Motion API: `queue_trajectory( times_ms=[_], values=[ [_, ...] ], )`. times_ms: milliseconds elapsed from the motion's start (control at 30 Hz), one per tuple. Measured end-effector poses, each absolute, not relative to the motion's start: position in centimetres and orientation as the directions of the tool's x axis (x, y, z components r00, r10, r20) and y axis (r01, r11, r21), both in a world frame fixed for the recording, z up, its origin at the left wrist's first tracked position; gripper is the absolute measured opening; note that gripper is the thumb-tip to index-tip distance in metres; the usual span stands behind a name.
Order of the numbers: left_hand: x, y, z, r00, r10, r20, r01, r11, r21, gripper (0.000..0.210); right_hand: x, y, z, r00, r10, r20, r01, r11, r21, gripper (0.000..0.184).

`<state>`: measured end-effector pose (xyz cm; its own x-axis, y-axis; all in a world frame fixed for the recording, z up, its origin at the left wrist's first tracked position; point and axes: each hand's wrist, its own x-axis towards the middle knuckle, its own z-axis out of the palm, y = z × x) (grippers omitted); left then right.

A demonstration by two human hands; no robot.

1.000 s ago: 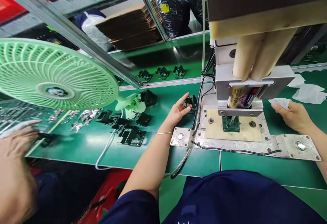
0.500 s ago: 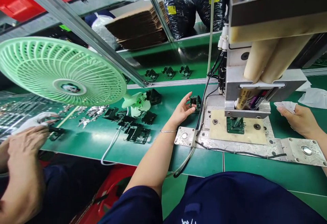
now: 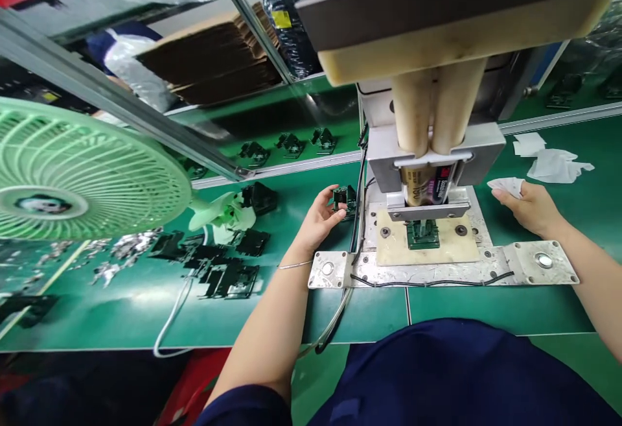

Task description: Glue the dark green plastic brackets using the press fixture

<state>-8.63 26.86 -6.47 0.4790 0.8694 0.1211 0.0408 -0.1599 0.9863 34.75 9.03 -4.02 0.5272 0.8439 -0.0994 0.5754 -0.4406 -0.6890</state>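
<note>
My left hand [image 3: 321, 218] is closed round a small black plastic part [image 3: 345, 200], left of the press and close to its cables. In my right hand [image 3: 537, 209] is a crumpled white tissue [image 3: 506, 187], pinched on the right side of the press. Between the hands stands the bench press [image 3: 432, 153], with two batteries [image 3: 427, 185] in its head. Below that head, another dark part [image 3: 422, 234] sits on the cream base plate [image 3: 457, 251].
A green fan [image 3: 92, 173] stands at the left, with several black parts [image 3: 226, 270] beside it. More parts [image 3: 291, 145] line the back ledge. White tissues [image 3: 558, 165] lie at the right. Steel button boxes [image 3: 328, 269] flank the press, and cables [image 3: 359, 218] run along its left side.
The view has swung to the right, so the press sits further left in it. The co-worker's hands have left the picture. Both my hands keep hold of the same things.
</note>
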Motion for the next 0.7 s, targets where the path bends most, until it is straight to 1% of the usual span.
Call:
queue_trajectory(
  times_ms=[133,333,433,567,633,700],
  values=[
    [-8.5,26.6,-6.0,0.488,0.865,0.115,0.053,-0.161,0.985,0.061,34.7,8.9,-3.8,0.53,0.842,-0.099,0.564,-0.437,-0.701,0.027],
    [-8.2,26.2,-5.5,0.486,0.871,0.069,0.052,-0.107,0.993,0.068,34.5,8.7,-3.2,0.532,0.839,-0.113,0.554,-0.446,-0.702,0.029],
    [-8.2,26.2,-5.5,0.492,0.868,0.073,0.043,-0.108,0.993,0.069,34.7,8.2,-2.6,0.537,0.831,-0.145,0.538,-0.47,-0.699,0.036],
    [-8.2,26.1,-5.5,0.488,0.871,0.065,0.058,-0.107,0.993,0.071,33.7,7.4,-0.3,0.551,0.807,-0.212,0.508,-0.526,-0.682,0.052],
    [-8.2,26.1,-5.5,0.489,0.87,0.063,0.064,-0.108,0.992,0.072,31.8,7.0,1.3,0.528,0.812,-0.251,0.533,-0.546,-0.646,0.061],
    [-8.1,26.1,-5.6,0.489,0.87,0.062,0.066,-0.107,0.992,0.073,29.1,7.1,2.6,0.44,0.859,-0.262,0.612,-0.5,-0.612,0.065]
  ],
)
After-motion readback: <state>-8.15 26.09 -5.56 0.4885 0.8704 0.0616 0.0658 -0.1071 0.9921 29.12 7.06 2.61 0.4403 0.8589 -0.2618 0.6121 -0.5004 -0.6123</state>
